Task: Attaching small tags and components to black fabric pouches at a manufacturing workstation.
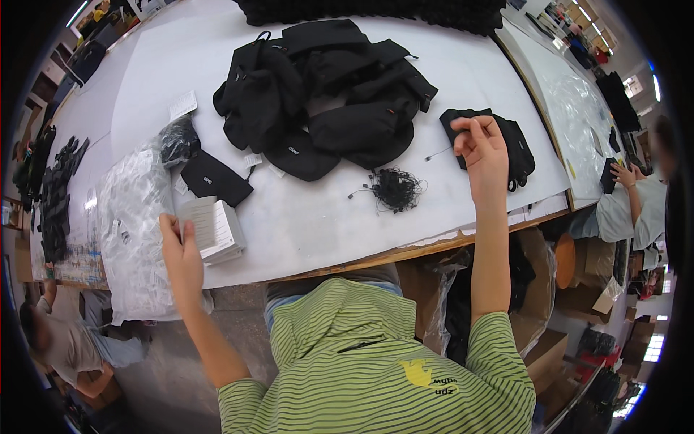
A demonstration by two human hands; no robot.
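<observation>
My left hand (pixel 181 253) is beside a stack of white printed cards (pixel 230 230), its thumb and fingers apart at the stack's left edge. Above the stack lies a flat black pouch (pixel 215 179) with a tag. My right hand (pixel 483 153) hovers over a small pile of black fabric pouches (pixel 517 148), thumb and finger pinched; anything between them is too small to make out. A thin black cord (pixel 438 153) shows just left of that hand. Between my hands sits a tangle of black tag strings (pixel 396 190).
A big heap of black pouches (pixel 361 137) fills the middle of the white table (pixel 303 231). Clear plastic bags (pixel 134 224) lie at the left. Cardboard boxes (pixel 542 289) stand below the front edge. Other people (pixel 629 206) work at right and lower left.
</observation>
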